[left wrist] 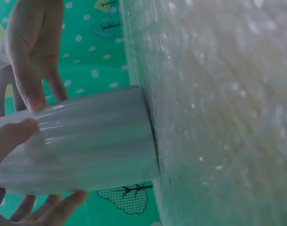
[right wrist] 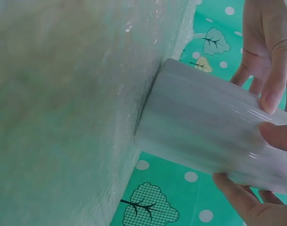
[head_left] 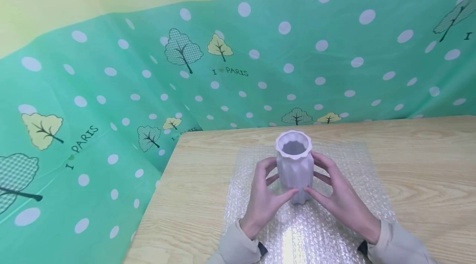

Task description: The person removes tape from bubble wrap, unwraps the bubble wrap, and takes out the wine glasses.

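Note:
A pale, glossy vase (head_left: 296, 171) with a scalloped rim and fluted sides stands upright on a sheet of bubble wrap (head_left: 256, 210). My left hand (head_left: 265, 196) curls round its left side, thumb across the front. From the right, my right hand (head_left: 340, 198) grips it the same way, and the two thumbs nearly meet low on the front. In the left wrist view the base of the vase (left wrist: 96, 141) rests against the bubble wrap (left wrist: 218, 113). The right wrist view shows fingers of both hands on the vase wall (right wrist: 204, 127).
The bubble wrap lies flat on a light wood-grain table (head_left: 427, 165). Behind and to the left hangs a green cloth (head_left: 260, 61) with white dots and printed trees, along the table's back and left edges.

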A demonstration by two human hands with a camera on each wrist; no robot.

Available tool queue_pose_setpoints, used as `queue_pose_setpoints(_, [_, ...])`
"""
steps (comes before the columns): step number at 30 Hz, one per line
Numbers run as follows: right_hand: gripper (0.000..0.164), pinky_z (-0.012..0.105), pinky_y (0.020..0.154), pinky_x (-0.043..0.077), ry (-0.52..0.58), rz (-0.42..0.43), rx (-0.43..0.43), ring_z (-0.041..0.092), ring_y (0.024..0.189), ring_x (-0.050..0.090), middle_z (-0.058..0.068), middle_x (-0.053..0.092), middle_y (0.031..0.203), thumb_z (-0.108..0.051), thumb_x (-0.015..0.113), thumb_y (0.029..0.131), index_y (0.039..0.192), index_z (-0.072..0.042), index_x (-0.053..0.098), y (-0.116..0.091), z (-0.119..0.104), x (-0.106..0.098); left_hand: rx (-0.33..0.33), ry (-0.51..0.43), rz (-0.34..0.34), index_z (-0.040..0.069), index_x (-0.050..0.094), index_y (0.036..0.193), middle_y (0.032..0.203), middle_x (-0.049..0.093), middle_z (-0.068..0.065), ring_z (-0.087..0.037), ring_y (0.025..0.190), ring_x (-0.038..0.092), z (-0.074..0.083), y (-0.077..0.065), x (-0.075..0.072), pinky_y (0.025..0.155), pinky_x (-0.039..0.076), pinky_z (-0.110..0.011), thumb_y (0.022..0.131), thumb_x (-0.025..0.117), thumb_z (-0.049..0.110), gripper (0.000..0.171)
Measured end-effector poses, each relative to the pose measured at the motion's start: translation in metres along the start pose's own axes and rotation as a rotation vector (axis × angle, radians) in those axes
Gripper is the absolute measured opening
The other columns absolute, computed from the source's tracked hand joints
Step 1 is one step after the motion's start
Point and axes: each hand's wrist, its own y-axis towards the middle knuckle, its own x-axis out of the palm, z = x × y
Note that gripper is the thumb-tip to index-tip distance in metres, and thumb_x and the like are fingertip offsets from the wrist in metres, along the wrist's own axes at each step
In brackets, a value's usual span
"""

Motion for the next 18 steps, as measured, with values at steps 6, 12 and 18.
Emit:
queue_pose_setpoints(6, [0.113,0.017,0.1,0.047,0.009,-0.005,-0.011,-0.001,0.132,0.041,0.013,0.039,0.15,0.021,0.082,0.061,0.154,-0.012,0.028,-0.0009,0.0003,-0.0001,0.016,0.023,-0.024,0.016,0.037,0.139,0.14,0.046,-0.003,-0.024,0.129,0.051,0.0002,-0.0004,-0.0015,0.1,0.053,-0.034,0.073,0.087,0.006,0.083])
queue_pose_setpoints(12, [0.112,0.017,0.101,0.047,0.016,-0.023,0.001,0.002,0.131,0.043,0.012,0.04,0.149,0.019,0.083,0.061,0.153,-0.013,0.028,-0.0014,0.001,-0.0015,-0.009,0.018,-0.043,0.014,0.037,0.137,0.138,0.046,-0.004,-0.022,0.127,0.051,0.0007,-0.0009,-0.0035,0.1,0.053,-0.033,0.071,0.088,0.008,0.083])
queue_pose_setpoints(18, [0.111,0.019,0.101,0.048,0.009,-0.032,0.014,0.006,0.13,0.045,0.011,0.041,0.149,0.018,0.083,0.062,0.153,-0.013,0.028,-0.0011,0.0014,-0.0029,-0.014,0.021,-0.045,0.014,0.038,0.136,0.137,0.047,-0.003,-0.022,0.126,0.052,-0.0004,-0.0008,-0.0041,0.1,0.054,-0.034,0.072,0.088,0.011,0.081])
